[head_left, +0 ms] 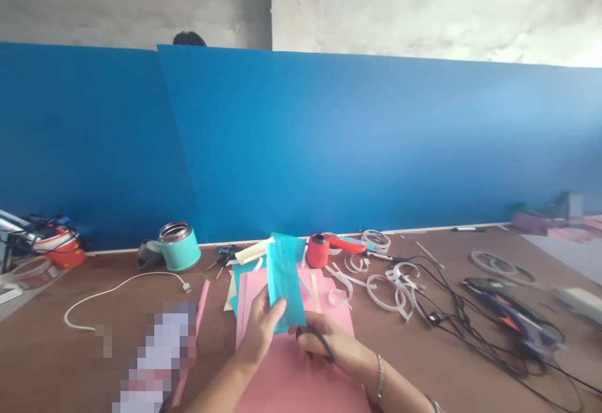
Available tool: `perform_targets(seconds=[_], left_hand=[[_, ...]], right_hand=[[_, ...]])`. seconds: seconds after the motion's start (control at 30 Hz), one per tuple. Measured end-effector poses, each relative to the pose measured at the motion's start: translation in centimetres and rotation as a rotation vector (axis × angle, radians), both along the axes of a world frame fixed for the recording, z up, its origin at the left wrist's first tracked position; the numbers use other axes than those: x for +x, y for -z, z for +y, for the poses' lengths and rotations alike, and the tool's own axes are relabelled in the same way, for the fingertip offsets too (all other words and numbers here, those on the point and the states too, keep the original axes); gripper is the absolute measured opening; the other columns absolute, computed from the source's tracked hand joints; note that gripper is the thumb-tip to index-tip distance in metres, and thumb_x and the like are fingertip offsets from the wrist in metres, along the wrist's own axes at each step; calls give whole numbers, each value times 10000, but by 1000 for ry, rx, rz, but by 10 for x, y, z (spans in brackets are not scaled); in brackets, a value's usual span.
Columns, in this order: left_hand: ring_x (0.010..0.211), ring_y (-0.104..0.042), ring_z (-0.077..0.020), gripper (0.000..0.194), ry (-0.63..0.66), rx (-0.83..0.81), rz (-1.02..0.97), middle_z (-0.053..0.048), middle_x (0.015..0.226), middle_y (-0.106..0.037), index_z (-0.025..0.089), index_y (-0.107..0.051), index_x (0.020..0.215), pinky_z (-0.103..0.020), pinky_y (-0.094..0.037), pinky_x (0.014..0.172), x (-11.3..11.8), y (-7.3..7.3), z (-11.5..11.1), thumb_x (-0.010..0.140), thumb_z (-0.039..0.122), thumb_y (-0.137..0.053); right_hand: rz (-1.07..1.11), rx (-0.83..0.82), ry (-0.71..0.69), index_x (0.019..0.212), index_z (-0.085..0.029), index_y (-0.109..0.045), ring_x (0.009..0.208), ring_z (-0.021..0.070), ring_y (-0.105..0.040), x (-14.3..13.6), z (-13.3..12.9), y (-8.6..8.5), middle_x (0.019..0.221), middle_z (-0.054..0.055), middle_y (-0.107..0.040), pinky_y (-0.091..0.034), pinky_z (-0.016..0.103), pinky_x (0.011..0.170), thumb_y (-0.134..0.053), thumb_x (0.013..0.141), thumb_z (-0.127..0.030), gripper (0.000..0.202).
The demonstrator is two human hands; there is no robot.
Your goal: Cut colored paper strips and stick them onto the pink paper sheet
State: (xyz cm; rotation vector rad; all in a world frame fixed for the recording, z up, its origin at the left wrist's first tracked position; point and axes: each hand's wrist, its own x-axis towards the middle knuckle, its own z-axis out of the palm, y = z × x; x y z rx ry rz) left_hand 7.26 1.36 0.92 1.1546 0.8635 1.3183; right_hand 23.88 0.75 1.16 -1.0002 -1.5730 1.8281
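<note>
My left hand pinches a teal piece of paper by its left edge, holding it upright above pink sheets. Black-handled scissors are in my right hand, whose fingers are curled through the handles at the paper's lower right corner. The scissor blades are hidden. Under and behind the paper lie more pink and teal sheets, with a rolled cream strip at their far edge.
Behind the sheets stand a red thread spool and a mint container. White strip coils and black cables lie right, a white cable left. A blue partition spans the back, a person's hair above it.
</note>
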Motion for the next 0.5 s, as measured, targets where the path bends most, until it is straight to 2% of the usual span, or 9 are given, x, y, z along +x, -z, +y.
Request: perform_targets(seconds=[0.13, 0.23, 0.37, 0.5], left_hand=[[680, -588, -162, 278, -72, -12, 23, -26, 803, -640, 176, -597, 938, -251, -485, 594, 1, -4, 1, 765, 394, -611], [632, -566, -151, 257, -123, 3, 47, -10, 744, -612, 180, -592, 884, -244, -482, 554, 3, -5, 1, 763, 406, -608], [613, -546, -137, 228, -253, 63, 68, 10, 693, -579, 181, -571, 814, -233, -476, 552, 4, -4, 1, 766, 402, -603], [529, -532, -117, 222, -363, 24, 78, 39, 632, -549, 191, -538, 825, -229, -471, 503, 2, -1, 4, 787, 408, -565]], right_hand=[[-3, -26, 25, 914, -154, -575, 475, 61, -475, -1, -1, 2, 613, -43, -539, -295, 175, 444, -680, 691, -411, 356], [-8, -25, 49, 915, -158, -588, 488, 62, -477, -1, 0, 2, 616, -45, -541, -301, 176, 453, -675, 685, -373, 326], [-16, -20, 58, 928, -162, -591, 491, 71, -491, -3, 1, 4, 616, -41, -552, -294, 180, 447, -671, 673, -348, 325], [4, -19, 65, 921, -154, -575, 492, 77, -491, -2, 2, 3, 617, -33, -560, -277, 188, 445, -657, 688, -384, 338]])
